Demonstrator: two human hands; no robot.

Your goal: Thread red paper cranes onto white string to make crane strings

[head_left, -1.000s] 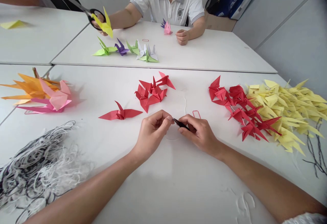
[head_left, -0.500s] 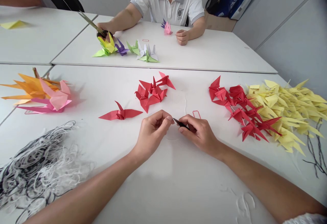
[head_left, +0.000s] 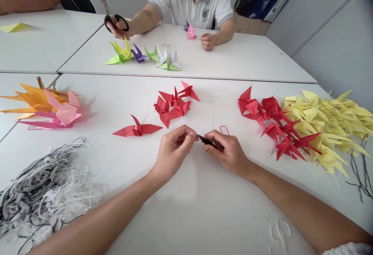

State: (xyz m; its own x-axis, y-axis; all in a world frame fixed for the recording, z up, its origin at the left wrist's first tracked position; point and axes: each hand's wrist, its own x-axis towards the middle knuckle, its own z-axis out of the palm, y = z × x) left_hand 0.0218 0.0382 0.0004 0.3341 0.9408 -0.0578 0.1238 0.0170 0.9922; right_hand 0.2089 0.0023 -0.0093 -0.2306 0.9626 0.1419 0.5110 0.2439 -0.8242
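Observation:
My right hand [head_left: 229, 150] pinches a small black pointed tool [head_left: 206, 141], perhaps tweezers. The thumb and forefinger of my left hand [head_left: 175, 154] close against its tip, and whatever lies between them is too small to tell. A faint white thread [head_left: 210, 117] lies on the table above my hands. Just beyond my right hand is a small red paper clip [head_left: 224, 130]. Left of my hands sits a red origami crane [head_left: 137, 130], with a cluster of red cranes [head_left: 173, 103] farther ahead.
My white table [head_left: 186, 224] holds a tangle of white and black string [head_left: 43, 185], orange and pink cranes [head_left: 49, 105], and red [head_left: 271, 123] and yellow [head_left: 329, 127] crane heaps. Across the table, a person's hand raises scissors [head_left: 115, 22] above a row of cranes [head_left: 142, 55].
The person opposite has set the yellow crane down on the green one and lifted the scissors away. My hands have not visibly moved.

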